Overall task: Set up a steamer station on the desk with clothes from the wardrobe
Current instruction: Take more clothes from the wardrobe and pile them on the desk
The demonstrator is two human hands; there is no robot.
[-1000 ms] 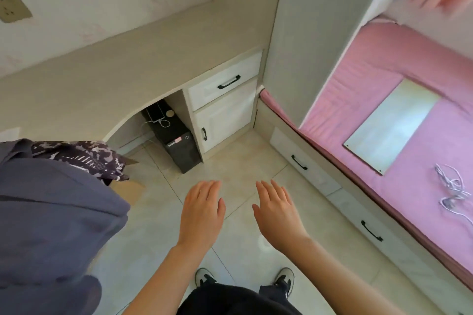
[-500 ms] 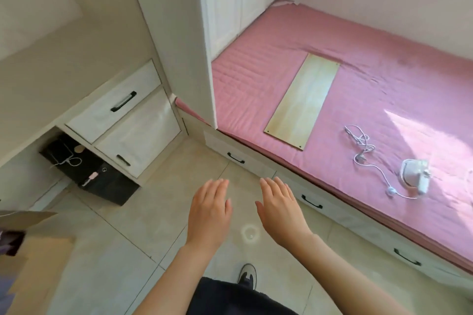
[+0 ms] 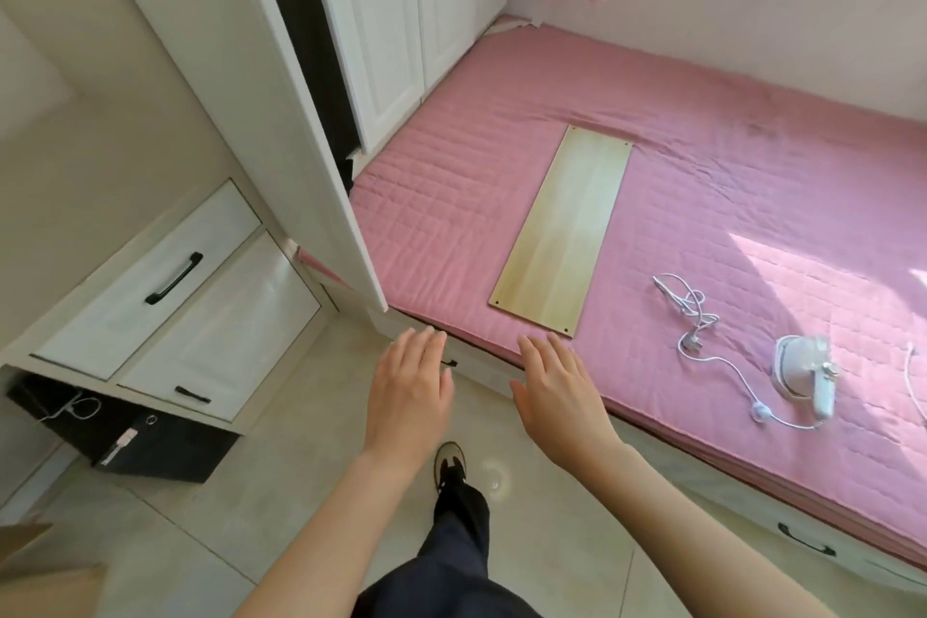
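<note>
The left grip [image 3: 409, 396] and the right grip [image 3: 557, 396] are hovering side by side above the tiled floor [image 3: 241, 517], both released, with fingers straight and holding nothing. The white steamer [image 3: 802, 374] is lying on the pink bed [image 3: 702, 176] to the right. Its cord [image 3: 697, 321] is trailing near a wooden board [image 3: 562, 236]. The wardrobe [image 3: 401, 40] is standing at the bed's left end, with one door [image 3: 281, 115] hanging open.

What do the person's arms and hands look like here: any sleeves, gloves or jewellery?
The left forearm and right forearm are bare to the frame edge, with no sleeves in view. The left hand and right hand wear no gloves; no ring, watch or bracelet shows.
</note>
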